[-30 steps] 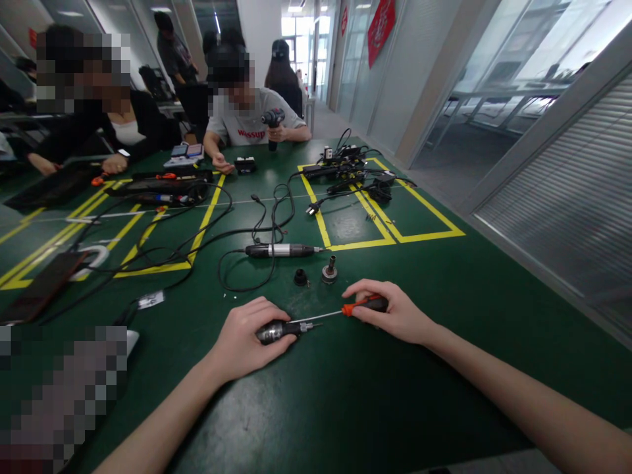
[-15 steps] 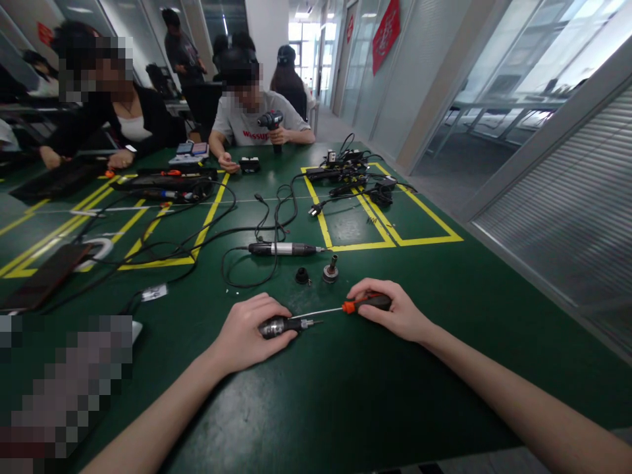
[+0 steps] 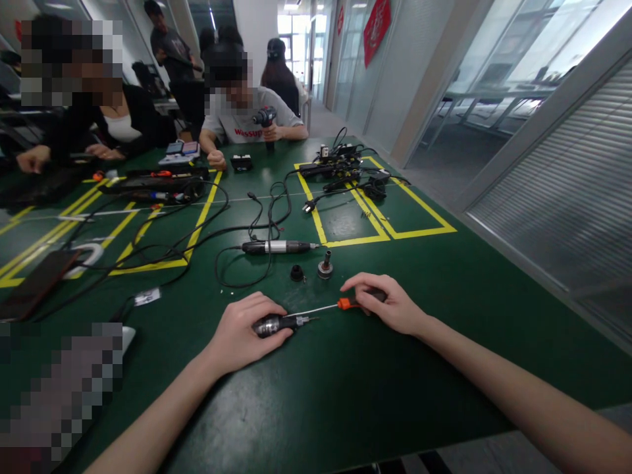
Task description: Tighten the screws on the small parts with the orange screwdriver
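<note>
On the green bench [image 3: 345, 408], the left hand [image 3: 241, 332] is wrapped around a small dark rotary tool [image 3: 276, 323] lying on its side, its metal tip pointing right. The right hand [image 3: 388, 304] grips the orange-and-black handle of a screwdriver [image 3: 345, 303], whose thin shaft runs left to meet the tool's tip. Just beyond the hands sit a small black cap [image 3: 296, 272] and a round metal fitting [image 3: 324, 266], close together. Farther back lies a second pen-shaped tool [image 3: 276, 247] on a black cord [image 3: 232, 280]. Across the bench, a seated person holds a drill [image 3: 264, 120] upright.
</note>
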Action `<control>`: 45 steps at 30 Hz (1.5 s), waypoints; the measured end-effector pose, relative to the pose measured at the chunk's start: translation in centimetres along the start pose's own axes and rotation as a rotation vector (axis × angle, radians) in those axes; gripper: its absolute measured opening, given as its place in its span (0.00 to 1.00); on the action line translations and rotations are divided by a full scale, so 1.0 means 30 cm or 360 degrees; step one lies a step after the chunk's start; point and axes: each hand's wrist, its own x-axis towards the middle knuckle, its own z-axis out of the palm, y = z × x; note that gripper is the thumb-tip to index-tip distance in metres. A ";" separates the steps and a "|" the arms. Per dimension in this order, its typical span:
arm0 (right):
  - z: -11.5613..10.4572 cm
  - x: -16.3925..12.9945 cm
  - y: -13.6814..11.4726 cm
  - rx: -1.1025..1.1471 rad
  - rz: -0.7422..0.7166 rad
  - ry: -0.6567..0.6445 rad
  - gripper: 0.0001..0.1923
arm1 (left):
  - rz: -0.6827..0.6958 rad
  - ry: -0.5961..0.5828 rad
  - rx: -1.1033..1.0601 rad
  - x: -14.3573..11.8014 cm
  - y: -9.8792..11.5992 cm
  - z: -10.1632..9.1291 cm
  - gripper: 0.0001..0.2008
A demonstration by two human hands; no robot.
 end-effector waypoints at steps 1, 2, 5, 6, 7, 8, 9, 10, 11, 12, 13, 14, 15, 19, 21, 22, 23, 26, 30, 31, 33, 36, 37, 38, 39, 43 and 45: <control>0.000 0.000 0.002 0.0014 0.0055 -0.0027 0.24 | -0.0004 -0.0003 0.0000 0.000 0.000 -0.001 0.05; 0.000 0.001 0.002 0.0025 0.0107 -0.0040 0.26 | -0.0007 -0.0004 0.0000 0.001 0.001 -0.001 0.05; 0.005 0.003 0.000 0.0031 0.0219 -0.0024 0.26 | -0.0005 -0.0001 0.0002 0.002 0.004 -0.003 0.05; 0.007 0.004 -0.001 0.0044 0.0246 -0.0015 0.25 | -0.0005 -0.0004 0.0003 0.002 0.004 -0.004 0.05; 0.009 0.004 -0.002 0.0066 0.0265 -0.0005 0.24 | -0.0005 -0.0006 0.0004 0.002 0.005 -0.004 0.05; 0.010 0.005 -0.002 0.0088 0.0271 0.0010 0.23 | -0.0008 -0.0012 0.0005 0.001 0.005 -0.004 0.05; 0.010 0.006 -0.003 0.0103 0.0257 0.0029 0.21 | -0.0010 -0.0017 0.0005 0.001 0.004 -0.004 0.05; 0.009 0.006 -0.002 0.0111 0.0223 0.0054 0.20 | -0.0010 -0.0019 0.0005 0.001 0.004 -0.004 0.05; 0.007 0.006 -0.002 0.0114 0.0177 0.0078 0.18 | -0.0009 -0.0016 0.0006 0.000 0.003 -0.003 0.06; 0.004 0.006 -0.001 0.0115 0.0126 0.0097 0.17 | -0.0008 -0.0009 0.0007 0.000 0.002 -0.001 0.06; 0.001 0.006 0.000 0.0110 0.0083 0.0103 0.18 | -0.0004 -0.0002 0.0007 0.000 0.001 0.000 0.06; -0.002 0.005 0.002 0.0101 0.0060 0.0096 0.18 | -0.0001 0.0001 0.0005 0.000 0.001 0.002 0.05; -0.004 0.004 0.003 0.0093 0.0064 0.0075 0.18 | 0.0003 0.0005 0.0002 0.000 0.001 0.004 0.05; -0.003 -0.002 0.009 0.0085 0.0248 -0.0036 0.22 | 0.0003 -0.0005 -0.0011 0.002 0.003 0.009 0.05; -0.002 -0.003 0.008 0.0080 0.0279 -0.0028 0.22 | -0.0007 -0.0006 -0.0004 0.001 0.005 0.011 0.06; -0.003 -0.003 0.006 0.0065 0.0259 -0.0010 0.21 | -0.0011 -0.0007 -0.0002 0.001 0.006 0.012 0.06; -0.003 -0.003 0.005 0.0045 0.0216 0.0017 0.19 | -0.0013 -0.0008 -0.0003 0.001 0.006 0.013 0.06; -0.006 -0.001 0.001 -0.0001 0.0071 0.0105 0.18 | -0.0010 0.0004 -0.0016 0.000 0.005 0.018 0.06; -0.002 0.001 0.003 0.0006 0.0174 0.0043 0.22 | -0.0019 0.0009 -0.0013 0.000 0.002 0.021 0.06; -0.001 0.001 0.002 -0.0008 0.0227 0.0015 0.24 | -0.0016 0.0004 -0.0014 0.000 0.001 0.021 0.06; 0.000 -0.001 -0.002 -0.0049 0.0273 0.0014 0.24 | -0.0006 0.0002 -0.0021 0.001 0.001 0.020 0.06; -0.004 -0.003 -0.008 -0.0051 0.0164 0.0107 0.17 | -0.0001 0.0006 -0.0028 0.001 0.003 0.018 0.06; -0.006 -0.004 -0.009 -0.0031 0.0123 0.0141 0.16 | 0.0000 0.0006 -0.0031 0.001 0.003 0.017 0.06; -0.008 -0.003 -0.009 -0.0018 0.0090 0.0164 0.17 | 0.0001 0.0008 -0.0033 0.001 0.003 0.017 0.06; -0.010 -0.003 -0.008 -0.0016 0.0073 0.0165 0.17 | 0.0002 0.0010 -0.0035 0.000 0.003 0.017 0.06; -0.012 0.000 0.002 -0.0024 0.0207 -0.0017 0.19 | -0.0009 0.0008 -0.0033 -0.002 0.001 0.018 0.06; -0.010 0.000 0.003 -0.0025 0.0278 -0.0063 0.23 | -0.0011 0.0002 -0.0035 -0.004 -0.001 0.019 0.06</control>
